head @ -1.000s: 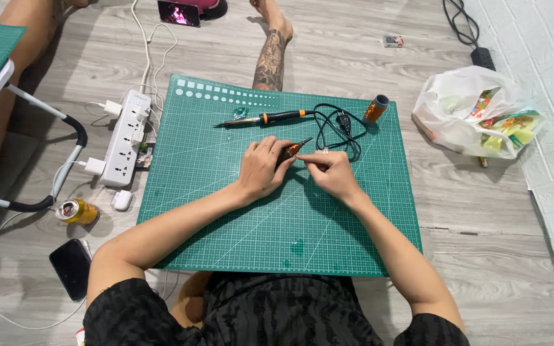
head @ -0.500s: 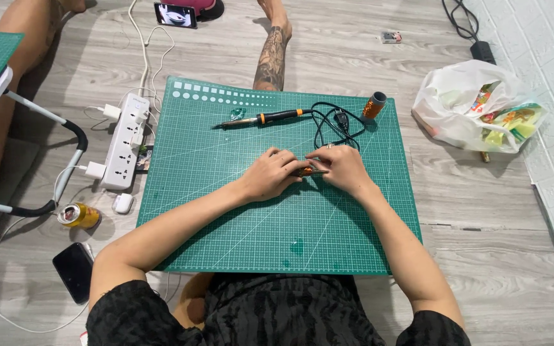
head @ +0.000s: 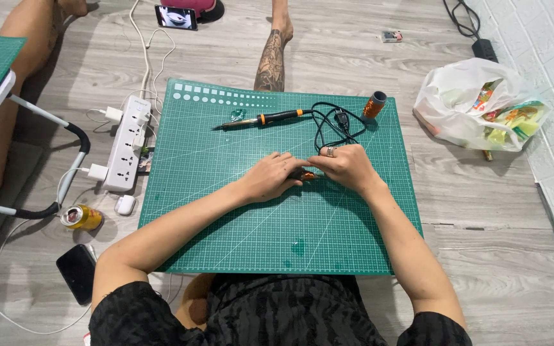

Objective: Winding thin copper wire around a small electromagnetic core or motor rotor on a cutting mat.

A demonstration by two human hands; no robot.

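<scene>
At the frame's centre, on the green cutting mat (head: 226,211), the left hand (head: 269,178) and right hand (head: 347,168) meet, fingers pinched together on a small orange piece (head: 308,175), below the soldering iron (head: 265,119).

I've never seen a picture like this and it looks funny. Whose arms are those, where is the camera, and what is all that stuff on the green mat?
The camera sits on a person's head and looks down, so you see their own arms. The left hand and right hand meet over a small orange thing, too tiny to name. They rest on a green cutting mat on the floor. Farther up lie a soldering iron with a black cord and a spool of copper wire. Beside the mat are a white power strip, a drink can and a plastic bag.
</scene>
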